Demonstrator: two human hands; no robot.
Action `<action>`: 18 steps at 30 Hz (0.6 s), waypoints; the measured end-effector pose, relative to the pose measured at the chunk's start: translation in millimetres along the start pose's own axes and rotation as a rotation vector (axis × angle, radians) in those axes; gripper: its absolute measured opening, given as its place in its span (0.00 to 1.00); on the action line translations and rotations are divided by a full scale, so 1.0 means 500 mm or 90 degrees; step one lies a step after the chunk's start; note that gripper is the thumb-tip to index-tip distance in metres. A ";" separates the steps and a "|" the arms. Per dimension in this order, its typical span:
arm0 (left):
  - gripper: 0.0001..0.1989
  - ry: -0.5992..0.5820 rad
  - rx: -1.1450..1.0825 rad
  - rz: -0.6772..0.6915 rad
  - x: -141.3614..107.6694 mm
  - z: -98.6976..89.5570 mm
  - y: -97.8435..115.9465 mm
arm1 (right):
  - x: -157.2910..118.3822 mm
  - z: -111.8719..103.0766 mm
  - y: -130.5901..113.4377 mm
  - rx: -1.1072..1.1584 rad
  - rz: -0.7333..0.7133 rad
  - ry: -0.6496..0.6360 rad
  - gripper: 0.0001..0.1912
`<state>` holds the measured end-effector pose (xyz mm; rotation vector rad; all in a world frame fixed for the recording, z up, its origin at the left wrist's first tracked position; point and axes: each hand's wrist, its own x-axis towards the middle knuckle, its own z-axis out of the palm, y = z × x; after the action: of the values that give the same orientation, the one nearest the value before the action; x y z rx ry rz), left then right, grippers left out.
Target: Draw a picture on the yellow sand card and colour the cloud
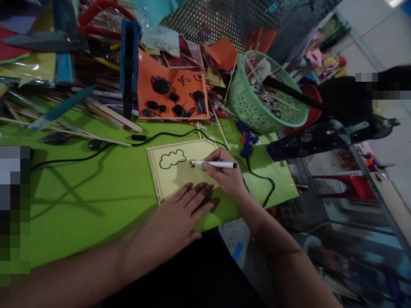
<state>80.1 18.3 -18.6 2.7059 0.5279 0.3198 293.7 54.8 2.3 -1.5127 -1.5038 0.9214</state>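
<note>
A: Surface, room?
B: Tiled floor off to my right. Green bench, near edge slanting just below my hands. Far side crowded: green basket, orange panel, loose sticks.
A: Room to move?
B: Widest stretch of green is left of the yellow card, which lies near the bench's near edge. Right is tighter: glue gun, trailing cord.
A: Hands?
B: Left hand flat, fingers slightly spread over card's near edge. Right hand pinching white marker, tip at small star.
</note>
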 end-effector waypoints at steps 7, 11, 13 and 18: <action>0.37 -0.019 -0.012 -0.009 0.003 -0.005 0.000 | -0.001 0.000 -0.002 0.005 -0.006 0.015 0.07; 0.39 -0.011 -0.020 -0.006 0.002 -0.006 -0.001 | -0.002 -0.001 -0.005 0.015 -0.007 0.018 0.06; 0.39 -0.008 -0.024 -0.007 0.001 -0.006 -0.002 | -0.003 -0.001 -0.005 0.020 -0.005 0.022 0.06; 0.37 -0.019 -0.022 -0.013 0.001 -0.009 -0.001 | -0.003 -0.001 -0.010 0.033 -0.004 0.022 0.06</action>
<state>79.3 20.2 -14.4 2.6665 0.5364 0.2794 292.0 53.0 7.1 -1.4785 -1.4481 0.9202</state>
